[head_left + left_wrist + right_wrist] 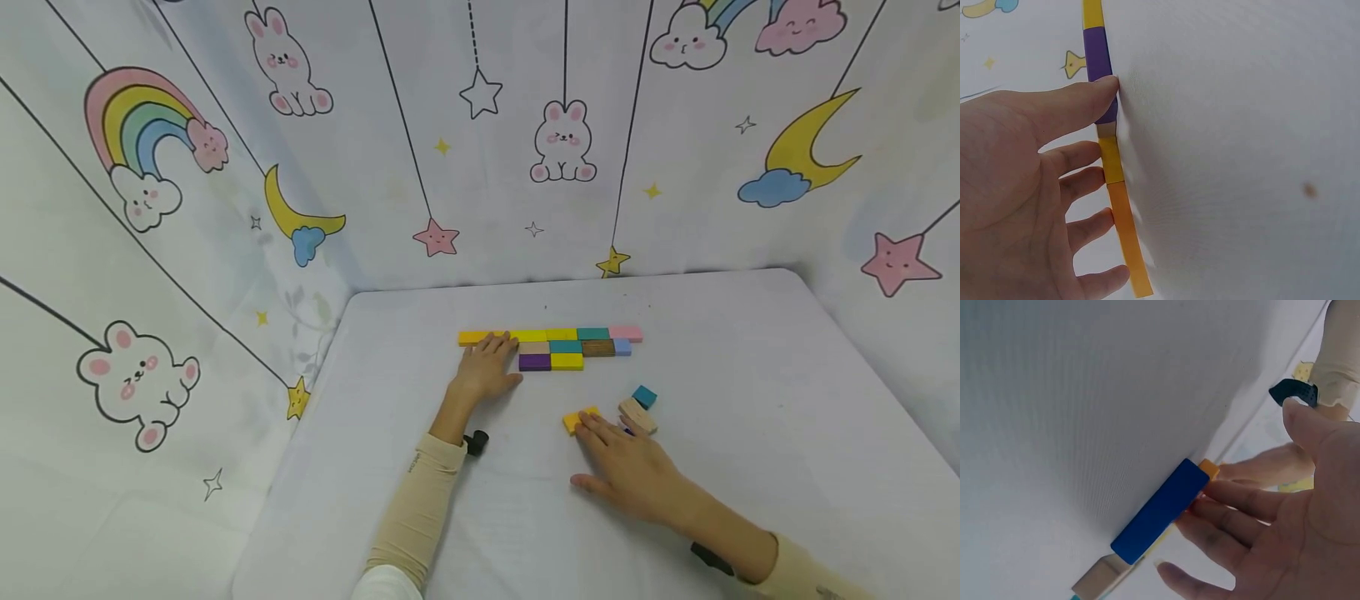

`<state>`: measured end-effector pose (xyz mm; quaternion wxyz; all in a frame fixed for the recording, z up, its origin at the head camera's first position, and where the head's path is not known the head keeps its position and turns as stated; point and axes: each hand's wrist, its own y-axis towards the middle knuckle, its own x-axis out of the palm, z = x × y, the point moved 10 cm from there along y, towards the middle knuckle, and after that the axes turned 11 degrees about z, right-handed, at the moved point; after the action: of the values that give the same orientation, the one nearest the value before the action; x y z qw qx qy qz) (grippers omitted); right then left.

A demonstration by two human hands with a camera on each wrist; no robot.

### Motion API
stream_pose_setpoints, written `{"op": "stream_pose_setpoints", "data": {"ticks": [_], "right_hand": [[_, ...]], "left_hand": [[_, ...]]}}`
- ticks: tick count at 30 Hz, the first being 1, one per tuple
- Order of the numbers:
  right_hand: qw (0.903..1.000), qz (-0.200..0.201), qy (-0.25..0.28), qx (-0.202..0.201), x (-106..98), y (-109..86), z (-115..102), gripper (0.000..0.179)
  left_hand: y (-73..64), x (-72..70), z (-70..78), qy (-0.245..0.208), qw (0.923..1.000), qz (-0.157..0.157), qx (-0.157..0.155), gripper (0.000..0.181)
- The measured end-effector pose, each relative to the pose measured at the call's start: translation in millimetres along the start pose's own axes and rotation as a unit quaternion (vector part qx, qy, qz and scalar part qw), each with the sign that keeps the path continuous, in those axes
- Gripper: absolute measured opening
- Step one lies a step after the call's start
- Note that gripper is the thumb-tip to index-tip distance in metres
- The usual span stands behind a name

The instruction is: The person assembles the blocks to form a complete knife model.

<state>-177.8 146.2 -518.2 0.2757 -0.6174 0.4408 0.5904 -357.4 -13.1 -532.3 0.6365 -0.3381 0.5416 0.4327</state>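
Observation:
Small coloured wooden blocks lie in joined rows on the white table. My left hand rests with fingers spread at the left part of these rows. In the left wrist view its fingertips are right at an orange block and a yellow block, and the thumb overlaps a purple block. My right hand reaches over loose blocks, fingers extended, its fingertips on a yellow-orange block. Close to those fingers, the right wrist view has a blue block, largely hidden by the hand in the head view.
Beside the right hand lie a tan block and a teal block. The rows also hold a pink block, a brown block and a light blue block. A patterned curtain stands behind the table.

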Motion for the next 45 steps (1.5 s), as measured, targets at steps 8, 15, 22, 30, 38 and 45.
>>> {"op": "stream_pose_setpoints", "data": {"ticks": [8,15,22,30,38,45], "right_hand": [[0.9989,0.042,-0.011,-0.013,-11.4,9.9,7.3,0.078],[0.9997,0.019,-0.001,0.015,-11.0,16.4,17.9,0.078],[0.9995,0.014,-0.004,0.029,-9.1,19.2,26.0,0.078],[0.9991,0.023,-0.011,0.034,-9.0,23.1,32.4,0.078],[0.9983,0.026,-0.035,0.039,-7.4,26.8,39.6,0.079],[0.998,0.023,-0.042,0.041,-8.0,29.7,44.5,0.081]], "left_hand": [[0.8,-0.8,-0.6,0.0,1.0,0.002,0.0,0.071],[1.5,0.9,-1.2,0.0,1.0,-0.005,-0.003,0.072],[0.9,0.8,-1.4,0.004,1.0,-0.004,-0.001,0.072],[0.8,2.8,-2.8,0.003,1.0,-0.006,-0.005,0.072],[-0.2,2.0,-1.6,0.0,1.0,-0.007,-0.005,0.072],[0.4,1.5,-0.9,0.004,1.0,-0.007,-0.006,0.073]]}}
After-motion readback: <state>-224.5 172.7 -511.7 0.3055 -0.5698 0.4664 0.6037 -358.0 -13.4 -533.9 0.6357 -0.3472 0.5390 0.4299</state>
